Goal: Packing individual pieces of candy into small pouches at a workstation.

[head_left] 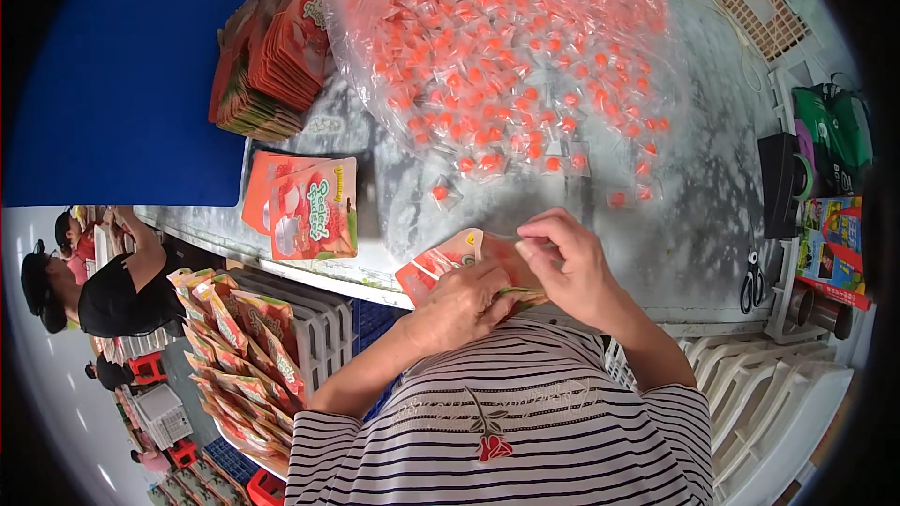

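My left hand (pixel 459 302) is closed around a flat red-and-green candy pouch (pixel 459 251) at the table's front edge, close to my striped shirt. At the pouch's right side, my right hand (pixel 577 272) has its thumb and forefinger pinched at the edge; whether anything small is between them is hidden. Beyond my hands, a large clear plastic bag (pixel 361 84) lies spread open, heaped with small wrapped orange-red candies (pixel 492 112). A few wrapped candies (pixel 441 193) lie loose in front of it. Left of my hands, a few flat pouches (pixel 314 211) overlap on the table.
A thick stack of pouches (pixel 281 42) stands far left beside a blue panel (pixel 122 75). Below the table, a crate (pixel 323 328) stands by many upright filled pouches (pixel 234 347). Black-handled scissors (pixel 752 283) and a tape roll (pixel 802 176) are right. Other people (pixel 122 286) work at left.
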A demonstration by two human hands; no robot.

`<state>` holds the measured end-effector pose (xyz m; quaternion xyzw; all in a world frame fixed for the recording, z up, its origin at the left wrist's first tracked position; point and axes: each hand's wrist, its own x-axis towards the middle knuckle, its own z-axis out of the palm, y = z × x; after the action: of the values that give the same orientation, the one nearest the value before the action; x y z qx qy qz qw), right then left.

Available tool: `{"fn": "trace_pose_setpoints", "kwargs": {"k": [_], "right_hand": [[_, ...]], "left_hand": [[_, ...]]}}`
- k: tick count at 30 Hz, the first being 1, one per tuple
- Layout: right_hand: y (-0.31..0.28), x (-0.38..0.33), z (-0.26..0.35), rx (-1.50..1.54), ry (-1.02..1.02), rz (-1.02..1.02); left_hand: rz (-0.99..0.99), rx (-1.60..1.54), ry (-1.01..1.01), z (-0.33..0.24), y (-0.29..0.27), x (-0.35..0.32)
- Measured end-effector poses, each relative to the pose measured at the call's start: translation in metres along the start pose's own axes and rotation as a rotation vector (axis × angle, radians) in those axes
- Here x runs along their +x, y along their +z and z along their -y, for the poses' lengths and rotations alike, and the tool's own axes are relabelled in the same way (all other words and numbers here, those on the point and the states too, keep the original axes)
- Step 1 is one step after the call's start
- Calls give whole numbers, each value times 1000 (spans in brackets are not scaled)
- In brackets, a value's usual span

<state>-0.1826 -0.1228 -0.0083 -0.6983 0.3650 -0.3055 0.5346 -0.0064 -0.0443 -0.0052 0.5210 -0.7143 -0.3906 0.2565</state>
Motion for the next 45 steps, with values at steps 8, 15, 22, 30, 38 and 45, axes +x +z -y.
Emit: {"fn": "trace_pose_setpoints", "kwargs": {"k": [8, 15, 22, 30, 38, 45], "right_hand": [[-16, 24, 11, -203, 231, 795], [-86, 36, -82, -742, -208, -406], [-86, 24, -132, -947, -231, -459], [-81, 50, -118, -695, -157, -426], [-56, 16, -99, -617, -38, -267], [-115, -13, -109, -276, 75, -528]], "left_hand": [[-37, 52, 133, -9, 7, -3], [-198, 115, -107, -2, -32, -15], [-253, 175, -111, 11, -32, -18], [-247, 117, -149, 6, -30, -14], [-221, 72, -195, 7, -30, -20], [-224, 57, -194, 8, -31, -18]]}}
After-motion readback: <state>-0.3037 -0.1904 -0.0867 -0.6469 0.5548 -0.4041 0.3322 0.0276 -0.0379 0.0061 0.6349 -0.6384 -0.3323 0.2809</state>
